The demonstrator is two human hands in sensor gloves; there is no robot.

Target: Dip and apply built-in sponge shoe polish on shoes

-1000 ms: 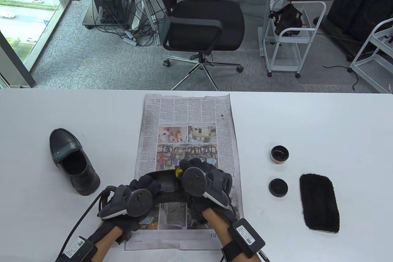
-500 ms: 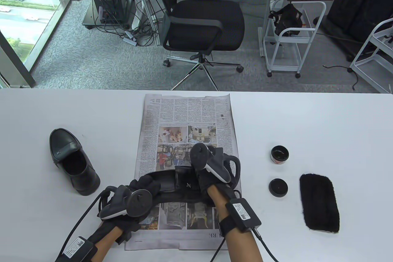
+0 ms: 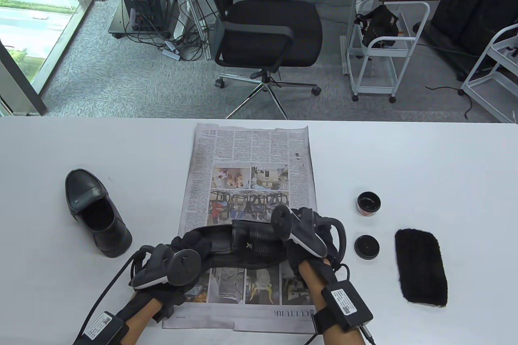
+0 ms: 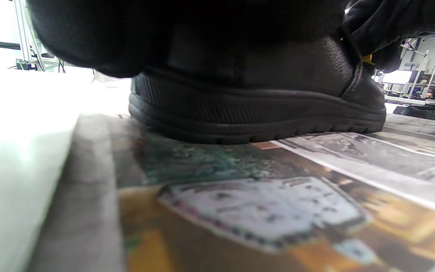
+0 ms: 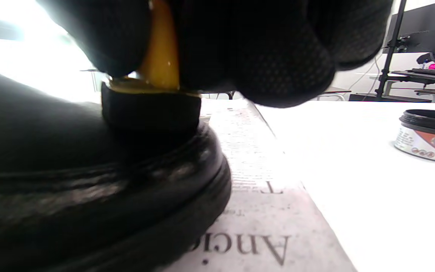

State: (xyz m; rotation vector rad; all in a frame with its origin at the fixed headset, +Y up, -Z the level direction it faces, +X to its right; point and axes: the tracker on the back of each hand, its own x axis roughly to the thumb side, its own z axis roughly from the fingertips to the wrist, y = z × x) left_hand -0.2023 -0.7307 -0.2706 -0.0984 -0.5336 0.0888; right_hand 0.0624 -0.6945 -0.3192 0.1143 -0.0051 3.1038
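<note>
We had the black leather loafer (image 3: 247, 246) on the newspaper (image 3: 251, 151) – left hand (image 3: 178, 260) gripped its heel, right hand (image 3: 307, 231) pinched the yellow-handled black sponge applicator (image 5: 153, 94) against the toe. Stiff sole, probably slick upper.

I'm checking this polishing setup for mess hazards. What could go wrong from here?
The right hand presses the sponge applicator on the toe of the shoe near the newspaper edge; a slip could smear polish onto the white table. The open polish tin sits just beyond that hand and might get knocked. The left hand steadies only the heel, so the shoe may pivot.
</note>
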